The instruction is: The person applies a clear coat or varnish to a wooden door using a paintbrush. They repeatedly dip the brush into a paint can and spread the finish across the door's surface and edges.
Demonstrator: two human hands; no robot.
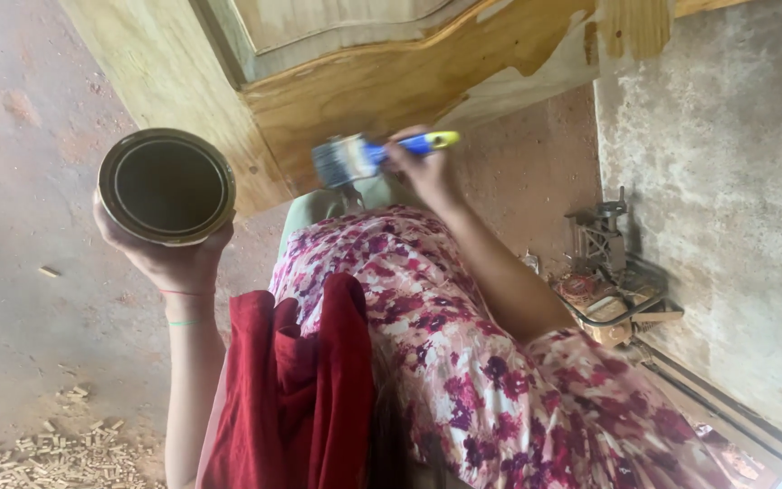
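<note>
Head view: brush (355, 158) at door (391, 81) lower edge; floor (20, 208) open left.

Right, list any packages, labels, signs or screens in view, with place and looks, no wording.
Tin can: the only container, held up in the left hand at the left; round, open-topped, dark inside, dull metal rim.
Labels, signs, screens: none visible; the can's side is turned away.
Clutter by the right wall: too blurred to tell any packaging.
</note>
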